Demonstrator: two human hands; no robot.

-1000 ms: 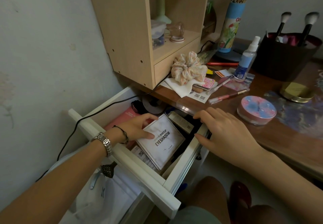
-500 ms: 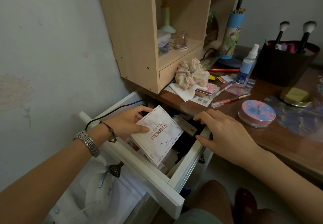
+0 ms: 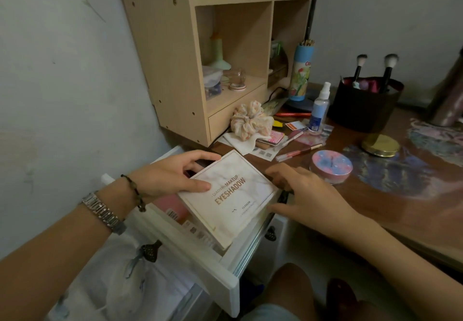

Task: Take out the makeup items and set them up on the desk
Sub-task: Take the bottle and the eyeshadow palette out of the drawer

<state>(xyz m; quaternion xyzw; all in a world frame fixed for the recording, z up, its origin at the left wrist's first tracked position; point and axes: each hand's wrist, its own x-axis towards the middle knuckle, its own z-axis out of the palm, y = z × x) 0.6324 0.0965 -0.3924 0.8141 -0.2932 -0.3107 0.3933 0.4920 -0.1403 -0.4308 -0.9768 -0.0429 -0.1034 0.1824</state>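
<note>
Change: the eyeshadow box (image 3: 229,195) has risen from flat inside the drawer (image 3: 220,274) to tilted above its front right corner.
Left hand (image 3: 172,178): grip pinching the box's left edge, thumb on top.
Right hand (image 3: 304,193): fingers spread, loose, just beside the box's right edge, holding nothing.
Meaning: likely next onto the table (image 3: 355,195), near its left edge beside the round pink tin (image 3: 330,164).

Left hand (image 3: 172,179) pinching, right hand (image 3: 304,195) spread.

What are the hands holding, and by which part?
Left hand grips the eyeshadow palette by its left edge; right hand holds nothing.
</note>
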